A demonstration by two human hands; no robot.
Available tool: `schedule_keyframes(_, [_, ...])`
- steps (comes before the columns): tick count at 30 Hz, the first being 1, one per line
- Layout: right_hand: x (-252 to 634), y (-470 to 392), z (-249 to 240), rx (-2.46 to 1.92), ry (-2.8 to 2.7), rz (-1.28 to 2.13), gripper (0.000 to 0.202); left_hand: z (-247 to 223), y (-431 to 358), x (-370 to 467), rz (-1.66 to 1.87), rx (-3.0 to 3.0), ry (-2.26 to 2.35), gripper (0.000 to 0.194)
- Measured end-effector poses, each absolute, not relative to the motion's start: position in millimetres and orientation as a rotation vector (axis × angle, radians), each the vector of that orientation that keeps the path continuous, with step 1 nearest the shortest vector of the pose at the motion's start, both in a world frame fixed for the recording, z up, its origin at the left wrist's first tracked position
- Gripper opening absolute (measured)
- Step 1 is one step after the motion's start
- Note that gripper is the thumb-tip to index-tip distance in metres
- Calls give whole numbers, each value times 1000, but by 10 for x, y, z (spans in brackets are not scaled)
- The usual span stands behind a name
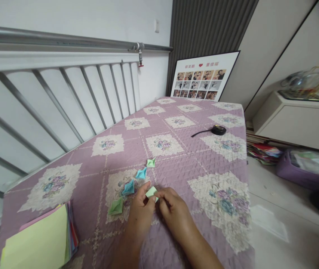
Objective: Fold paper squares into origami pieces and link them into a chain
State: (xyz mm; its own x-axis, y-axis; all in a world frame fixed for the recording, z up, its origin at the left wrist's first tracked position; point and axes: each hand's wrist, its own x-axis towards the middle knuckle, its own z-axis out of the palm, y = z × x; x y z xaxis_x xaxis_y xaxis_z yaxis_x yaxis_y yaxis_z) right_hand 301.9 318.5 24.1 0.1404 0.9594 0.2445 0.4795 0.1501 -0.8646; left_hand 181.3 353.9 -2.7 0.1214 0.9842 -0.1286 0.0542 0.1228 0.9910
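Between my two hands is a small light green folded paper. My left hand pinches it from the left, thumb in front. From the right, the fingers of my right hand close on its edge. Just left of my hands, a slanting row of little folded paper pieces lies on the cloth: a green one nearest me, a blue one, another blue one, and a pale green one farthest off.
A stack of coloured paper sheets, yellow on top, lies at the near left of the flowered purple tablecloth. A black tape measure with its strap sits at the far right. A radiator borders the left side; a photo board leans behind.
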Motion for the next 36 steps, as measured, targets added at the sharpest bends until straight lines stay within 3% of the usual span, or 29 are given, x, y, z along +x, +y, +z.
schedule_keyframes(12, [3068, 3213, 259, -1478, -1097, 994, 24, 25, 3456, 1881, 893, 1288, 1135, 59])
schedule_keyframes(14, [3065, 3215, 267, -1449, -1032, 1036, 24, 36, 3463, 1879, 882, 1278, 1133, 53])
schedule_keyframes(19, [3064, 3222, 259, -1382, -926, 1112, 25, 80, 3476, 1862, 764, 1327, 1095, 15])
schedule_keyframes(36, [3033, 3224, 186, -1323, -794, 1130, 31, 85, 3465, 1852, 724, 1384, 1136, 16])
